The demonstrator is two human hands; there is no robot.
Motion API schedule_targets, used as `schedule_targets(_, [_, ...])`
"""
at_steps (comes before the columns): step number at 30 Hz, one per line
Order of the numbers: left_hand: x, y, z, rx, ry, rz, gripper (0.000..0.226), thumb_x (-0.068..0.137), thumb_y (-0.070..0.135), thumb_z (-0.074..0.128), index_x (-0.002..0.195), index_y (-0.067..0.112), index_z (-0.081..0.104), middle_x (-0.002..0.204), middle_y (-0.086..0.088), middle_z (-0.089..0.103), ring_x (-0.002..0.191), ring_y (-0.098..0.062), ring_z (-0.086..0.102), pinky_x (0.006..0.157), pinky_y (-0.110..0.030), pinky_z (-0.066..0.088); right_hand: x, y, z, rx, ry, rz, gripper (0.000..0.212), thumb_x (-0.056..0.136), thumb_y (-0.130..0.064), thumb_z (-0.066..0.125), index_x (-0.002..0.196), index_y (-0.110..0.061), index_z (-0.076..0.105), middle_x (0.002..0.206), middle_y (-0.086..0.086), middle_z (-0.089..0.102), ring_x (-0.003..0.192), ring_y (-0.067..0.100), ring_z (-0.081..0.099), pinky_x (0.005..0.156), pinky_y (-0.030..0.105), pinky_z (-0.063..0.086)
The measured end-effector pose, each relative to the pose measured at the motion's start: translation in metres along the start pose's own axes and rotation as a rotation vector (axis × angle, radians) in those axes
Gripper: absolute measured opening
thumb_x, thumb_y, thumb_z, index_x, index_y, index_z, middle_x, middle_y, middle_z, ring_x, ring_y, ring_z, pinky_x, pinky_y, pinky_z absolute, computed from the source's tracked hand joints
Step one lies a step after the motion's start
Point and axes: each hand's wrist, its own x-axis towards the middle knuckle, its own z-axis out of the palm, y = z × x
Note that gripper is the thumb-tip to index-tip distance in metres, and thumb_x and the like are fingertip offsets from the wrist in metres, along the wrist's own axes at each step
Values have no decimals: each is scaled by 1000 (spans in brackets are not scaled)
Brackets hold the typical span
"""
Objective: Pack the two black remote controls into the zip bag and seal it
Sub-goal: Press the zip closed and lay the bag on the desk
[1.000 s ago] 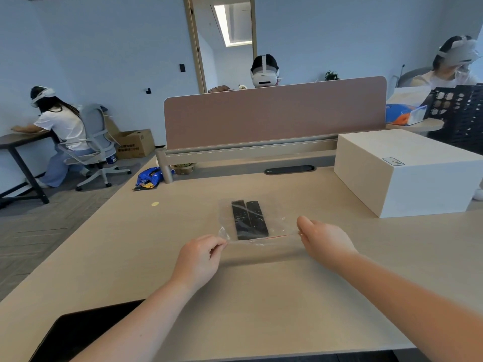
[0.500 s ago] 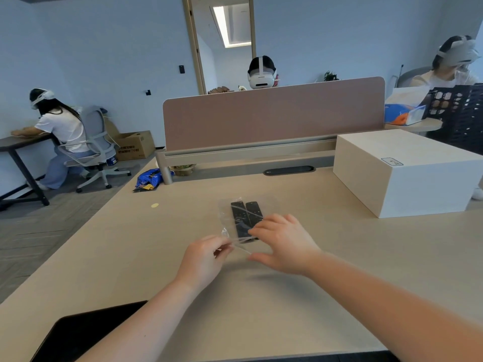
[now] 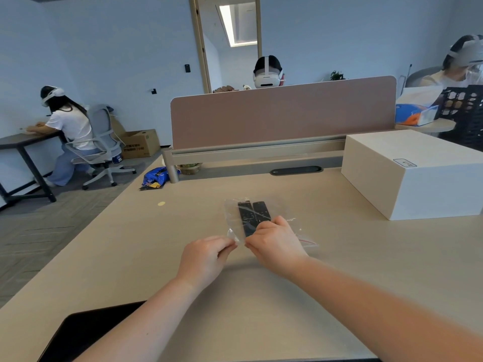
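We note, at far left beyond the desk edge, open floor with a seated person at a dark side table (image 3: 23,138); nearer, a blue packet (image 3: 156,176) lies on the floor just off the desk's left edge. On the desk (image 3: 104,252) a small yellow dot (image 3: 161,203) sits apart from everything, with bare surface around it, and a dark flat panel (image 3: 86,333) overlaps the near-left edge. Left hand (image 3: 205,258) is pinched on the near-left corner of the zip bag (image 3: 232,218), fingertips closed on the plastic. The bag lies flat mid-desk, both black remote controls (image 3: 253,218) inside it, side by side, long axes pointing away from us. Right hand (image 3: 277,244) sits just beside the left, thumb and fingers closed on the bag's near edge, covering the remotes' near ends; the red seal strip (image 3: 307,241) shows to its right. Clear desk lies between bag and the white box (image 3: 418,173) at right, well apart. A divider panel (image 3: 282,113) closes the far edge.
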Motion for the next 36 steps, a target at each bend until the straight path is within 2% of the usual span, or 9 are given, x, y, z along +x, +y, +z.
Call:
schedule_targets(2, [0,0,-1,64,-1,28,31,77,46,42,77,30,69,73,16,74,68,-5,64,47,-17,47,1,0,1,9,-4,-6,22,63,-30,81,49,-26,65,43,-9,59,54,12,61,57,25,39])
schedule_targets(8, [1,-1,-2,104,-11,39,27,77,43,45,74,32,69,68,17,72,64,-2,62,46,-19,43,4,-5,1,32,-5,-74,21,66,-42,75,55,-27,66,48,-10,64,60,11,63,59,25,45])
schedule_targets(14, [1,-2,2,96,-34,62,29,78,41,43,74,30,69,67,14,73,62,-10,67,44,-16,47,7,-6,3,11,-31,-55,27,57,-33,84,44,-24,63,39,-9,57,51,12,60,55,24,43])
schedule_targets(21, [1,0,2,78,-41,92,30,80,42,41,75,28,68,67,12,72,62,-15,67,44,-19,48,8,-7,1,-12,-89,-44,26,44,-24,88,42,-27,62,36,-8,53,45,12,56,53,22,38])
schedule_targets(24, [1,-1,0,111,-28,97,30,79,47,43,78,30,68,69,13,73,62,-12,67,43,-17,48,8,-4,3,-21,-69,-42,26,51,-29,87,43,-26,63,37,-7,54,44,11,57,56,23,37])
schedule_targets(27, [0,-3,0,92,-35,98,27,79,46,44,82,29,66,73,12,74,65,-15,68,44,-22,52,7,-2,5,-30,-48,-56,28,60,-34,84,44,-25,64,38,-6,55,45,12,58,60,26,30])
schedule_targets(32, [1,-4,0,108,-33,125,29,81,42,43,77,29,69,71,13,73,63,-14,68,44,-19,49,8,-2,5,-17,-59,-63,26,55,-30,87,45,-26,63,37,-6,54,43,12,57,54,22,38])
schedule_targets(36, [2,-2,0,91,-5,121,27,80,39,46,74,28,70,67,11,73,60,-13,67,41,-18,48,5,-2,7,7,-36,-94,22,61,-40,81,53,-28,65,45,-9,61,54,11,62,56,23,42])
